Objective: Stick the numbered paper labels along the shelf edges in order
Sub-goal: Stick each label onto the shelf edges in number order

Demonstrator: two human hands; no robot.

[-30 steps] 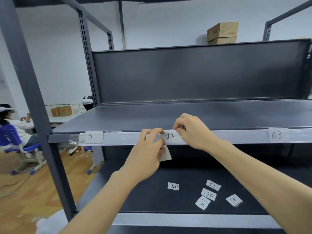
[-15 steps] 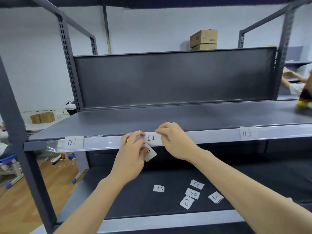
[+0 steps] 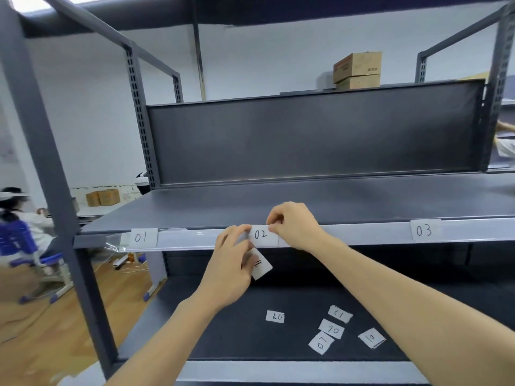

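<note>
**A storeroom-style workroom with warehouse racking**

A tall grey steel rack [image 3: 53, 151] with slotted uprights and bare dark shelves fills the view, the sort used for stock. Handwritten paper labels [image 3: 142, 237] numbered 01, 02 and 03 sit along its front shelf edge [image 3: 348, 232]. Behind the rack, 2 cardboard boxes [image 3: 358, 69] are stacked before a plain white wall [image 3: 92, 121]. Left of the rack, more cartons [image 3: 103, 196] stand on a surface [image 3: 94, 209], and a person [image 3: 30, 221] sits on a blue chair [image 3: 16, 242] over wooden flooring [image 3: 41, 324].

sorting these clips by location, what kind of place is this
Probably a storeroom or workshop: grey metal shelving, cardboard boxes stacked behind it, and numbered paper labels along the shelf edge.
</note>
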